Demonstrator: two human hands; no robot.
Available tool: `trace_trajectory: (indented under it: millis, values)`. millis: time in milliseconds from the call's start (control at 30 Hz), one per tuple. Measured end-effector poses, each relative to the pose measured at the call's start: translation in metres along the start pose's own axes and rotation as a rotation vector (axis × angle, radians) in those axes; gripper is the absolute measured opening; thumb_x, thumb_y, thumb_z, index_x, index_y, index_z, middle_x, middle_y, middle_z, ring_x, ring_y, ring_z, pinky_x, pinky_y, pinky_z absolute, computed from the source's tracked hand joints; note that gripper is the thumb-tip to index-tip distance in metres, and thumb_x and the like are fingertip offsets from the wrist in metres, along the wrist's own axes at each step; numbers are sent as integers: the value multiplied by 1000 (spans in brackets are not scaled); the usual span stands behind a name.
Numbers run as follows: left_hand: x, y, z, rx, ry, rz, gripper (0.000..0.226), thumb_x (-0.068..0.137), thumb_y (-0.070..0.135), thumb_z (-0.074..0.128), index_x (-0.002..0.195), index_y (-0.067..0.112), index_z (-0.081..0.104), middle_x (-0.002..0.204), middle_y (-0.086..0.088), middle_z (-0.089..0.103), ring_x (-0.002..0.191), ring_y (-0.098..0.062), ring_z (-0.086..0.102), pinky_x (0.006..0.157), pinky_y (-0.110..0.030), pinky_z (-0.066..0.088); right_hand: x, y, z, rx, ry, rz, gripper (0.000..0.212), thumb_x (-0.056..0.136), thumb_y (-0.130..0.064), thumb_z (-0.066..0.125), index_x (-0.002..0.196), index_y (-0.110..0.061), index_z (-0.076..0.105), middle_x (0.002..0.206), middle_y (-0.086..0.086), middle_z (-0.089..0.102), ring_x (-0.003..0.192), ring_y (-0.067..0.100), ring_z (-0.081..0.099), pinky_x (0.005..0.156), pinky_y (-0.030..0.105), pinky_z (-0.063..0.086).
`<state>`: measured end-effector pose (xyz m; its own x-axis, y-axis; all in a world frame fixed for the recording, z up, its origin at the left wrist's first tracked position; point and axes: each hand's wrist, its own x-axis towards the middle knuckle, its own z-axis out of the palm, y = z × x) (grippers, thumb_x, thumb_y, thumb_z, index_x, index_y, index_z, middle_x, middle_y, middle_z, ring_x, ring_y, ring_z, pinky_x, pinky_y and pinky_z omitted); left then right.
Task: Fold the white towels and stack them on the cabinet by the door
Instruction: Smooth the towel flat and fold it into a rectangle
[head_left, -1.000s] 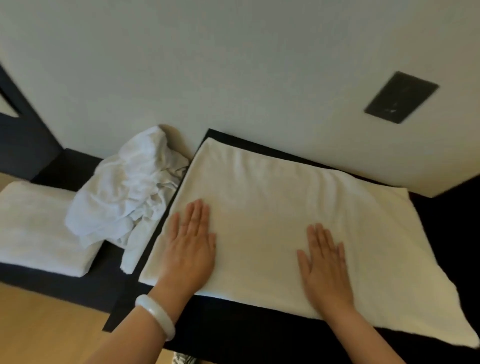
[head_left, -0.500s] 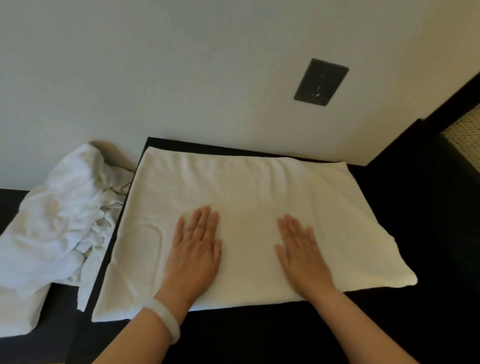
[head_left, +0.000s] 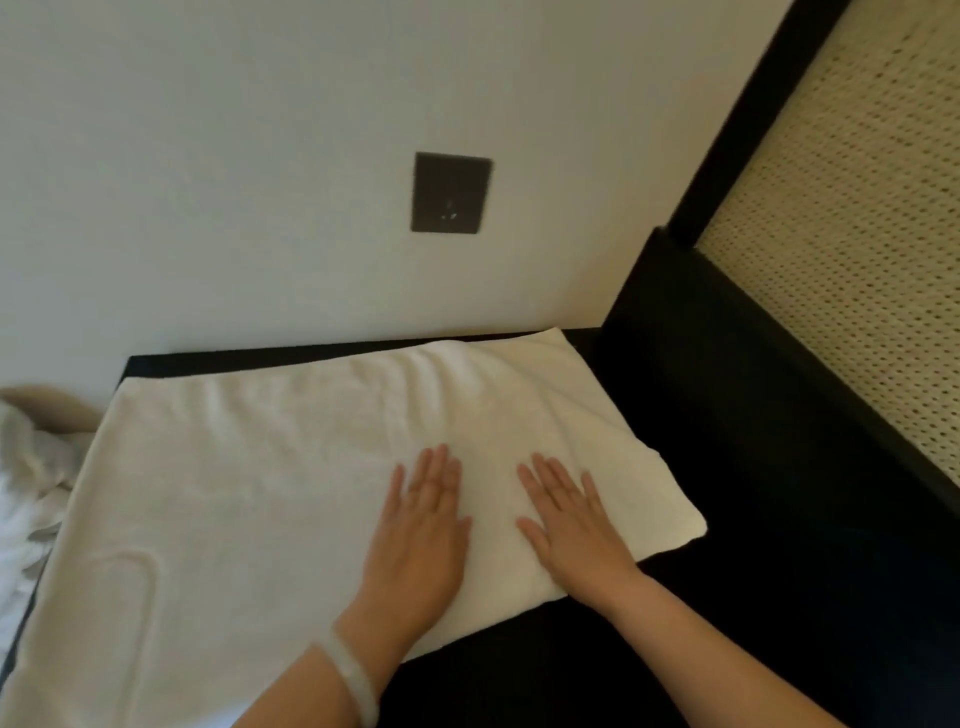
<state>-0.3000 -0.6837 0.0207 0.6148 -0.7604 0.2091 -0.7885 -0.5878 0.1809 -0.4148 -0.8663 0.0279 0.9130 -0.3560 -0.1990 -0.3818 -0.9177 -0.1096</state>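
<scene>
A white towel (head_left: 270, 483) lies spread flat on a dark cabinet top (head_left: 727, 519), reaching from the wall to the front edge. My left hand (head_left: 423, 530) presses flat on the towel's right part, fingers straight, with a pale bangle on the wrist. My right hand (head_left: 571, 525) lies flat beside it, near the towel's right edge, fingers straight too. A crumpled white towel (head_left: 21, 499) shows at the left edge of the view.
A white wall with a dark socket plate (head_left: 451, 192) rises behind the cabinet. To the right stands a dark frame (head_left: 727, 130) with a woven cane panel (head_left: 857, 234).
Both hands have slid to the right across the towel and now lie close together near its right end. The view has swung right, so the crumpled towel and the folded one have left the view.
</scene>
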Motion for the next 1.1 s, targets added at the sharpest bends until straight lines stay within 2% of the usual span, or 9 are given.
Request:
trace_trajectory:
  millis: [133,200,267,367,533,667,767,900,1100]
  values:
    - [24,33,23,-11,-114,43,58,95,38,32,136,5,58,146,-13,49,134,-29,49,113,-44,17,-12,35,-15,81,73,73,76,92,-71,1,157,-33,-5,162,-13,-17,147,4,-22,118,35,-22]
    - [22,28,29,-16,-95,29,58,96,40,32,142,10,52,150,-10,45,139,-26,43,115,-44,15,-18,64,-20,97,169,247,67,100,-57,19,158,-31,-2,163,-11,-11,150,8,-17,120,39,-19]
    - [21,24,29,-5,-85,33,59,98,42,31,146,13,47,153,-7,41,142,-23,38,115,-45,16,-17,86,-24,176,140,384,65,104,-45,30,159,-27,-1,166,-5,-7,152,13,-11,123,41,-10]
    - [20,22,30,1,-70,21,59,98,45,31,148,17,44,155,-5,39,143,-21,36,116,-44,15,-11,92,-29,367,29,387,67,105,-40,36,159,-26,-1,167,-1,-4,153,16,-1,125,36,1]
    - [12,-8,31,37,-61,23,60,100,50,24,152,24,37,159,-1,31,146,-20,30,116,-44,16,-14,81,-34,630,-3,295,69,101,-33,53,158,-33,15,162,-14,14,149,12,18,122,32,15]
    - [3,-37,23,89,-76,24,63,102,53,13,152,25,36,160,0,31,146,-19,30,117,-41,14,-25,88,-44,935,120,451,46,99,-22,57,144,-30,48,135,-11,51,125,10,49,105,29,41]
    - [8,-25,24,84,-96,-32,65,103,49,9,149,18,42,157,-5,36,144,-23,33,119,-38,7,-39,98,-45,903,179,678,24,98,-14,57,119,-23,63,117,-3,63,102,9,59,88,28,50]
    - [15,0,31,45,-80,-113,61,99,41,25,149,10,41,157,-8,35,145,-20,30,120,-36,3,-49,93,-45,977,-2,683,10,95,-15,61,101,-20,67,102,1,67,92,14,63,68,25,47]
    - [14,-3,28,50,-66,-111,64,98,45,20,154,15,31,162,-2,23,149,-15,19,120,-36,3,-59,97,-54,1058,-107,658,20,88,-12,69,105,-23,68,100,-4,72,96,13,64,78,29,44]
